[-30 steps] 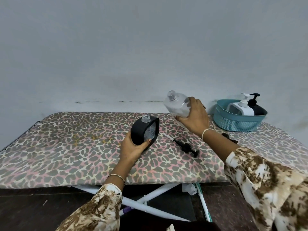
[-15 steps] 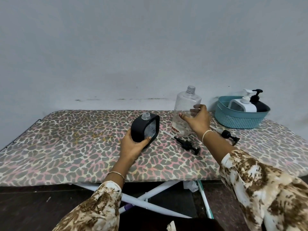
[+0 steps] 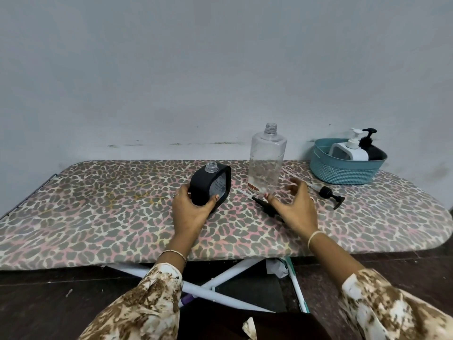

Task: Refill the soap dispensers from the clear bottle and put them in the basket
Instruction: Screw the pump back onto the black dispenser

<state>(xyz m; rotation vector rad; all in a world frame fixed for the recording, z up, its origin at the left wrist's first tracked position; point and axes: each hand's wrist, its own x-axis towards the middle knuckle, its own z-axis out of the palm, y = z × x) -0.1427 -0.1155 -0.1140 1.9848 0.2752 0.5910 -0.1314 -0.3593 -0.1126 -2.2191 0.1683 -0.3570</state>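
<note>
My left hand grips a black soap dispenser with an uncapped clear neck, standing on the leopard-print board. The clear bottle stands upright and uncapped just right of it, nearly empty. In front of the bottle my right hand hovers with fingers spread, holding nothing. A black pump head lies partly hidden under that hand. A second black pump lies further right. The teal basket at the back right holds a white dispenser and a black dispenser.
The board stands against a plain grey wall. Its white crossed legs and a dark floor show below the front edge. The board's left half is bare fabric.
My right hand tipped the clear bottle upright, set it down on the board and let go. The left hand kept hold of the black dispenser.
</note>
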